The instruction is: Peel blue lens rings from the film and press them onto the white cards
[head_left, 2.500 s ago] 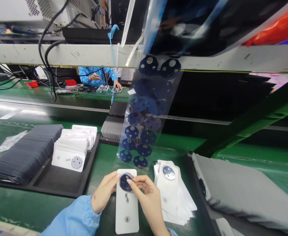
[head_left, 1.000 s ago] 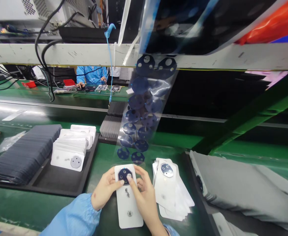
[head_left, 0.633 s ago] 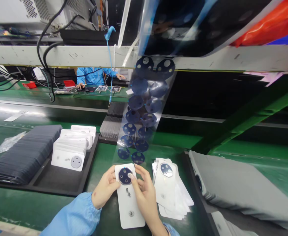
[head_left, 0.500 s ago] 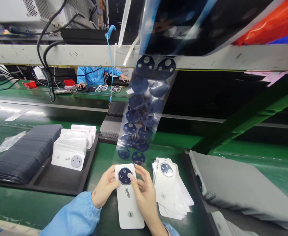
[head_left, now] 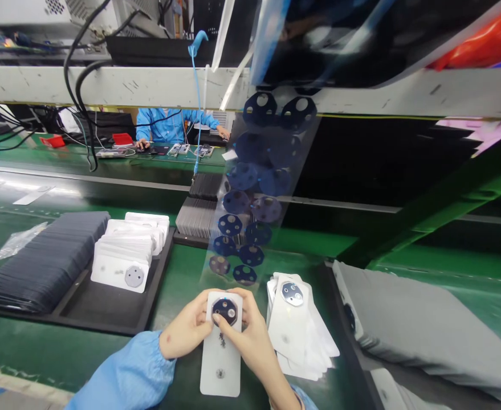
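A white phone back cover (head_left: 220,359) is held upright between my two hands. Near its top sits a dark octagonal camera sticker (head_left: 224,311) with round holes, and dark lettering and a small round mark lie below. My left hand (head_left: 189,326) grips the cover's left edge. My right hand (head_left: 250,330) holds the right edge, its thumb lying across the front on the dark sticker. Above the cover hangs a clear strip (head_left: 244,228) carrying rows of similar dark stickers. To the right lies a loose pile of white covers (head_left: 295,336), the top one bearing a dark sticker.
On the left, a black tray (head_left: 105,310) holds white covers (head_left: 124,259) and a row of dark sheets (head_left: 45,262). Grey padded stacks (head_left: 421,319) fill another tray at right. A white shelf beam (head_left: 147,85) crosses above; a co-worker in blue (head_left: 165,126) sits beyond.
My right thumb has slid left and slightly down across the camera sticker. The cover has tilted a little, its top now leaning slightly right and its bottom shifted left.
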